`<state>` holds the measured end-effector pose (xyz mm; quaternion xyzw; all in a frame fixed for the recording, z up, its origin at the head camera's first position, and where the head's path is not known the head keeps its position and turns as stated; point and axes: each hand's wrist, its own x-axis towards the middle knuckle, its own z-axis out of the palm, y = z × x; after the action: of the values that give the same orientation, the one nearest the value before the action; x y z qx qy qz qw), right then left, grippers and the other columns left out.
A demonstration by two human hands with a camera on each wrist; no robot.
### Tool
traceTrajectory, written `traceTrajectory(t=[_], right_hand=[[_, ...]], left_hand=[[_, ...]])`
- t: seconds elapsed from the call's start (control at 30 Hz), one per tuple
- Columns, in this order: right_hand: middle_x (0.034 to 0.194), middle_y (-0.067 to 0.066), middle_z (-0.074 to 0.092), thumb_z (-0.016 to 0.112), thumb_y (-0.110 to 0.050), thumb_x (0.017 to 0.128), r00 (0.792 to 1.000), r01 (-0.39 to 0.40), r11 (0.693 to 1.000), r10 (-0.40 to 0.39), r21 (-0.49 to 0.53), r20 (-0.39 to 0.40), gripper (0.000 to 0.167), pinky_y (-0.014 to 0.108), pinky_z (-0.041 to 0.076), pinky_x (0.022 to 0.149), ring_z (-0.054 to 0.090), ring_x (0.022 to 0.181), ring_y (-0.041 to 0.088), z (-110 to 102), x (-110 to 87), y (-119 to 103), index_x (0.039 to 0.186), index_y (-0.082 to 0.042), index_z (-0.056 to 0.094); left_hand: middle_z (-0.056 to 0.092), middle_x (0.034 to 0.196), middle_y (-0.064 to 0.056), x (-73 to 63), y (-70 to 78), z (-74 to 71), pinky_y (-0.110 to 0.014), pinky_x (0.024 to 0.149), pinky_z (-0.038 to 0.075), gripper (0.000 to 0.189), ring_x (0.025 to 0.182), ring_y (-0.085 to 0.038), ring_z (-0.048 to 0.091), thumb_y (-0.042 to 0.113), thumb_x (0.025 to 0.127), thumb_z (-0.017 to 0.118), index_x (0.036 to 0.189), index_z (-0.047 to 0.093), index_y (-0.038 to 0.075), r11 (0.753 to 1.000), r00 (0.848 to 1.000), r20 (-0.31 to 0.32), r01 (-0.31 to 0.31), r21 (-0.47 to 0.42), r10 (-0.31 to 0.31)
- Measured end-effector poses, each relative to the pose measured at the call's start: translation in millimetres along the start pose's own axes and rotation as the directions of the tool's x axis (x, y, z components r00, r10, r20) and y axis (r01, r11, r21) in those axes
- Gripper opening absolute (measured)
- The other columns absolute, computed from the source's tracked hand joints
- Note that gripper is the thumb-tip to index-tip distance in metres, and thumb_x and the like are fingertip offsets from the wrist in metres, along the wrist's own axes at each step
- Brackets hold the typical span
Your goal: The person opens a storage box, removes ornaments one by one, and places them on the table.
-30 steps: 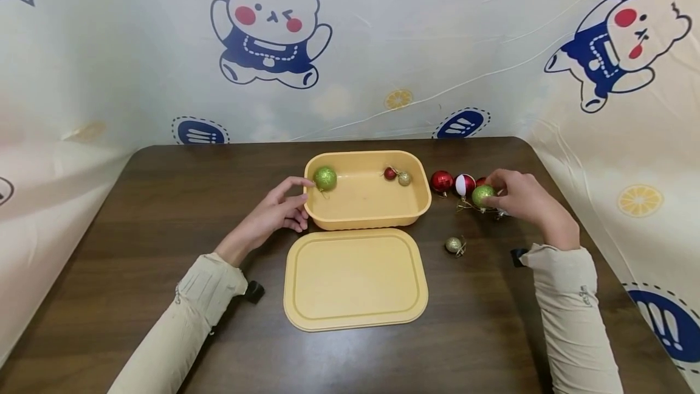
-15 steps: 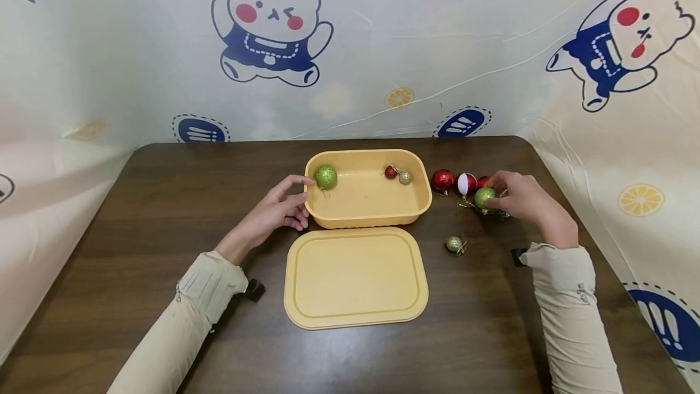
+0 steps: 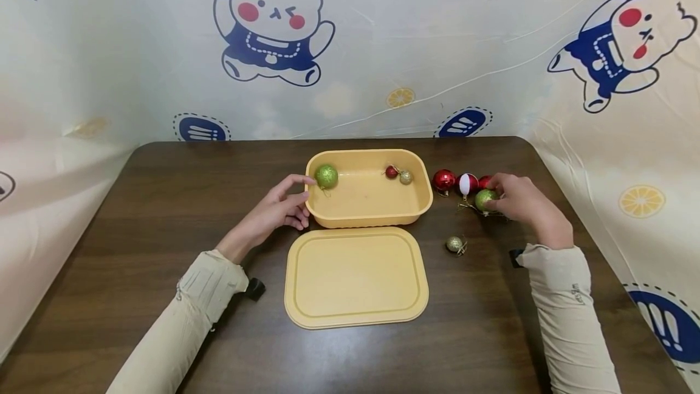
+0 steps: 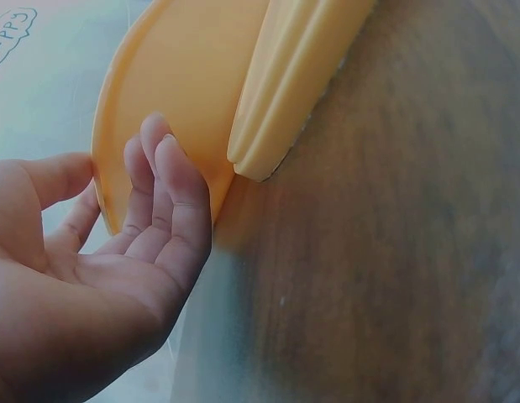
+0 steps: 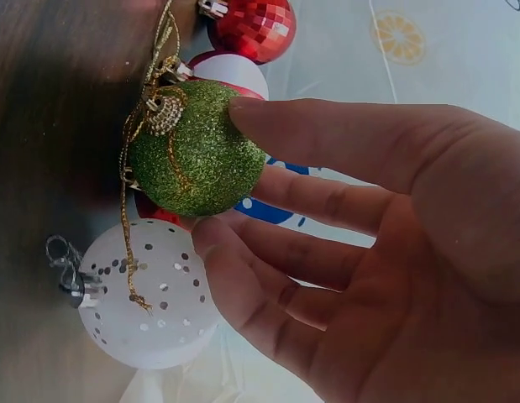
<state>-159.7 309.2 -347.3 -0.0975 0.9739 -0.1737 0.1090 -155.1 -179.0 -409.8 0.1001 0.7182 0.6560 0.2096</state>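
Note:
My right hand (image 3: pixel 522 199) holds a green glitter Christmas bauble (image 5: pixel 201 151) between thumb and fingers. From its cap hang gold strings (image 5: pixel 125 227). A white dotted bauble (image 5: pixel 146 294) sits close below it in the right wrist view, and red ones lie behind. With thumb and index finger, my left hand (image 3: pixel 276 205) holds the left rim of a yellow plastic box (image 3: pixel 367 222); the other fingers are bent beside its outer wall. Inside the box are another green bauble (image 3: pixel 326 176), a small red one (image 3: pixel 391 172) and a small gold one (image 3: pixel 405 177).
A yellow lid (image 3: pixel 356 278) lies flat in front of the box. Right of the box sit a shiny red bauble (image 3: pixel 444 180) and a red-and-white one (image 3: pixel 466 184). A small gold bauble (image 3: pixel 454 244) lies nearer on the dark wooden table (image 3: pixel 164 211).
My right hand has shifted slightly down with the green bauble. The left hand and the box stay as they were.

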Motion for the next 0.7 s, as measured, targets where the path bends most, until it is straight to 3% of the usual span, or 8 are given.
traceTrajectory(t=[0.37,0.7], right_hand=[[0.099,0.024,0.064,0.071,-0.014,0.089,1.0,0.002,1.0,-0.002,-0.009,0.003,0.036,0.054,0.049,0.08,0.057,0.086,0.036,6.7,3.5,-4.7,0.113,0.009,0.059],[0.1,0.025,0.062,0.07,-0.015,0.09,1.0,0.015,1.0,-0.015,-0.01,0.006,0.04,0.055,0.048,0.08,0.057,0.091,0.038,-0.9,0.3,-6.7,0.119,0.009,0.058]], left_hand=[[0.057,0.09,-0.018,0.7,-1.0,0.1,-0.039,0.069,0.059,0.043,0.073,-0.026,0.064,0.031,0.105,0.051,0.145,0.04,0.018,1.0,1.0,-0.001,0.007,-0.006,-0.007],[0.058,0.09,-0.018,1.0,-1.3,0.0,-0.038,0.068,0.059,0.043,0.073,-0.026,0.064,0.03,0.106,0.051,0.145,0.04,0.018,1.0,1.0,0.0,0.001,-0.002,-0.001]])
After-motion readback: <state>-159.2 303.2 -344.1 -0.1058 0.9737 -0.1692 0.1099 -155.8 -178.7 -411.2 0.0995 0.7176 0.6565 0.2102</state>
